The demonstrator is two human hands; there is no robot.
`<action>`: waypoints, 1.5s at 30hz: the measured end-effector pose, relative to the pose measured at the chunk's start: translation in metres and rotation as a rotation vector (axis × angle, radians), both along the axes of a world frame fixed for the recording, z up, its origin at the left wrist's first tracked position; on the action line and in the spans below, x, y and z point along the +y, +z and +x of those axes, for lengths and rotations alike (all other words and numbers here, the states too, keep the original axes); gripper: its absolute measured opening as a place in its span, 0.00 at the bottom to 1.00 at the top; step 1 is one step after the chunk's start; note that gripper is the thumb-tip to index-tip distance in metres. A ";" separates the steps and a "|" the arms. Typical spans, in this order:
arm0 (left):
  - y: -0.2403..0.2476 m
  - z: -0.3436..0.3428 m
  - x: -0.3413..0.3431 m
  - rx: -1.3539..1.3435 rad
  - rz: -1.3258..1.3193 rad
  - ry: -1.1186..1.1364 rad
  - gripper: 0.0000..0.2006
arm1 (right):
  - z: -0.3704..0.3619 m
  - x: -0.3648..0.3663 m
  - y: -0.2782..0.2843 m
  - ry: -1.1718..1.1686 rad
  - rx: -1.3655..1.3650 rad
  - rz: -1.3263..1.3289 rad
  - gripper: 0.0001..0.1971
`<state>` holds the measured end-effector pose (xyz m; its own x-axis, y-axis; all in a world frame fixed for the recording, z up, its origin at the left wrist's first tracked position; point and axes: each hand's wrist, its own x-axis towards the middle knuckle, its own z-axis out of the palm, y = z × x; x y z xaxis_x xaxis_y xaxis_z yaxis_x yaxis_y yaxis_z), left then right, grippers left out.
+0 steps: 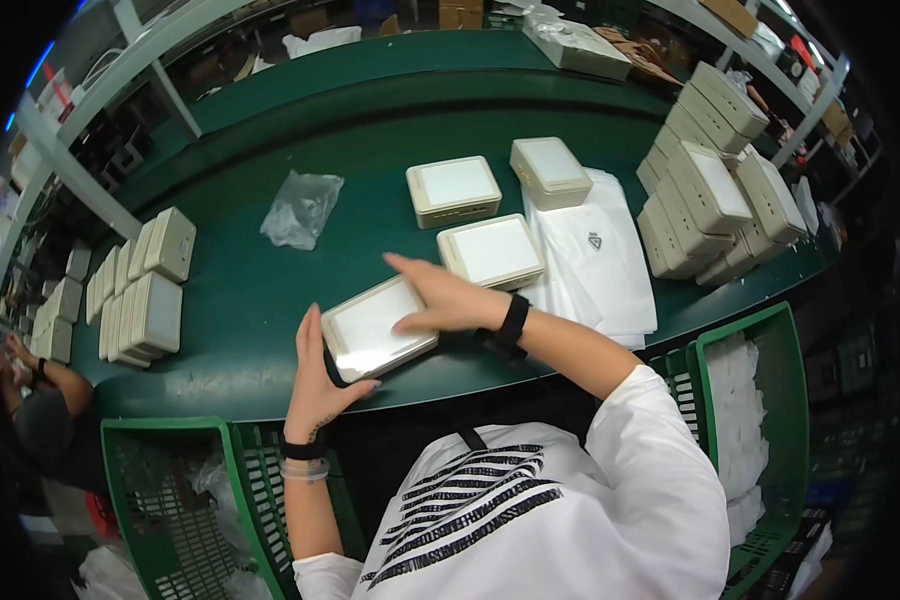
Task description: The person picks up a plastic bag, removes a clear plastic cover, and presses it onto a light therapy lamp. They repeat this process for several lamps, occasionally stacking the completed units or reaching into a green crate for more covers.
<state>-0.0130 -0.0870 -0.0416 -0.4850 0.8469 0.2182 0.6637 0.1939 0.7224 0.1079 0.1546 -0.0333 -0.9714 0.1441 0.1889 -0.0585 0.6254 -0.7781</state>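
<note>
A cream box-shaped device [370,320] with a white glossy top panel lies at an angle near the table's front edge. At its near left corner is my left hand [322,375], open, with the fingers along one side and the thumb along the near side. My right hand [445,298] reaches over the right end of the device, fingers spread and the thumb over the top panel. Just beyond it lie a similar device [490,252] and another [455,190]. A third device [550,170] rests at the far edge of a stack of flat white bags [600,260].
Stacked cream devices stand at right [705,190] and in a row at left [145,290]. A crumpled clear bag [302,210] lies on the green table [230,330]. Green crates flank me, left [165,428] and right [795,400]. Another person's arm [65,385] shows far left.
</note>
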 end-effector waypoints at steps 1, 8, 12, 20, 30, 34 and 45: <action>0.000 -0.002 0.000 0.006 -0.027 0.003 0.63 | -0.002 0.007 0.006 0.032 -0.088 0.054 0.50; 0.008 -0.006 -0.001 -0.003 -0.107 0.005 0.63 | -0.024 0.039 0.060 -0.351 -0.335 0.236 0.37; 0.007 -0.005 0.011 0.003 -0.108 -0.056 0.62 | -0.014 0.019 0.032 -0.041 0.513 0.403 0.25; 0.004 -0.012 0.007 -0.031 -0.098 -0.040 0.61 | -0.022 0.033 0.057 -0.489 -0.262 0.121 0.30; 0.003 -0.012 -0.009 0.114 -0.036 -0.108 0.59 | 0.008 -0.020 0.014 0.246 -0.010 0.557 0.47; 0.001 0.006 -0.005 -0.232 0.269 -0.063 0.55 | 0.032 -0.014 0.035 0.136 0.210 0.431 0.46; -0.020 0.052 -0.054 -0.482 0.319 0.341 0.32 | 0.251 0.155 0.170 -1.390 0.272 0.712 0.39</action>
